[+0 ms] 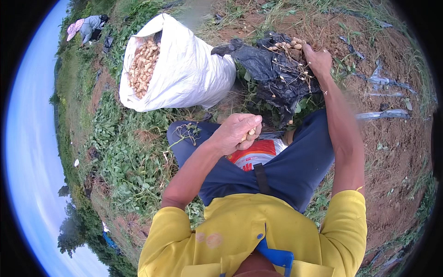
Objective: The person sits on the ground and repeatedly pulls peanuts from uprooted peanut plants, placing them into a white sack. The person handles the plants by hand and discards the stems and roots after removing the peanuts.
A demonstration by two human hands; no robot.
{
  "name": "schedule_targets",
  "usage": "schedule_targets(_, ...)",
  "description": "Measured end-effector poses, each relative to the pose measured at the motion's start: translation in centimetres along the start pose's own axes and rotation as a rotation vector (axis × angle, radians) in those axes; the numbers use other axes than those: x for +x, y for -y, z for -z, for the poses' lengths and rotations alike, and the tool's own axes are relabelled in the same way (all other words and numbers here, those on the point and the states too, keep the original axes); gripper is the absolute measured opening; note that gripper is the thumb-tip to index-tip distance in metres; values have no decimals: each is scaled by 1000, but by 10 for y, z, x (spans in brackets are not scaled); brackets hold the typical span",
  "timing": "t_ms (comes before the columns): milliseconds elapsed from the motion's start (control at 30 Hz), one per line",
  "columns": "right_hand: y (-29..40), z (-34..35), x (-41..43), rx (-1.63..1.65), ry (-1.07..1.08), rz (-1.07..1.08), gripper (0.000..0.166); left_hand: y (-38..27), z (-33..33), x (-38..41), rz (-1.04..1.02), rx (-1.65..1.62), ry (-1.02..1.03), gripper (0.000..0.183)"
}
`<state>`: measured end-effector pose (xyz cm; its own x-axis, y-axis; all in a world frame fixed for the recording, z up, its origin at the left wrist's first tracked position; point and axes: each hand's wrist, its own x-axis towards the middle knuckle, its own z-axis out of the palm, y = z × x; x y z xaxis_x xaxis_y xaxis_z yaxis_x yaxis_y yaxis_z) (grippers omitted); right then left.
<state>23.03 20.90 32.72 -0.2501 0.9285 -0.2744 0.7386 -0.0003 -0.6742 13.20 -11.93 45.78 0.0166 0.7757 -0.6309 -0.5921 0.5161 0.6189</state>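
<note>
My left hand (238, 133) is closed around a few peanuts in their shells, which show between thumb and curled fingers above my lap. My right hand (317, 61) reaches forward to a crumpled sheet of black plastic film (252, 60). Its fingertips are at a small heap of unshelled peanuts (289, 45); most of the fingers are hidden, so their grip is unclear. Thin roots and loose pods (282, 74) lie over the film. Ahead on the left, a large white woven sack (187, 65) gapes open, with many peanuts (143, 67) inside.
Between my legs is a red and white printed bag (256, 152). Pulled green plants (128, 166) cover the ground at left. Bare soil (387, 145) with strips of clear film (384, 114) lies at right. Another person (90, 27) bends over at the far left.
</note>
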Motion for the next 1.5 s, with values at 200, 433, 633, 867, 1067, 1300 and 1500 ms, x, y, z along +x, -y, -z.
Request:
schedule_targets(200,-34,-15,-6,130,16,228,41,-141,72,-124,-703,157,-554,34)
schedule_targets(433,31,0,-105,330,5,404,33,-187,137,-117,-737,1322,-1040,40)
schedule_targets(633,-16,-27,-127,725,303,370,33,-106,47,-11,-717,1148,-243,26)
schedule_targets(867,-6,-17,-136,685,266,413,33,5,84,116,-610,1199,-617,34)
schedule_targets(1067,-19,-21,-123,733,312,365,32,2,77,113,-468,1336,-477,56)
schedule_targets(1300,-15,-24,-119,543,387,425,33,-26,72,140,-250,1572,-190,58)
schedule_targets(1500,-11,-22,-121,766,379,427,31,-33,61,138,-47,1774,-300,33)
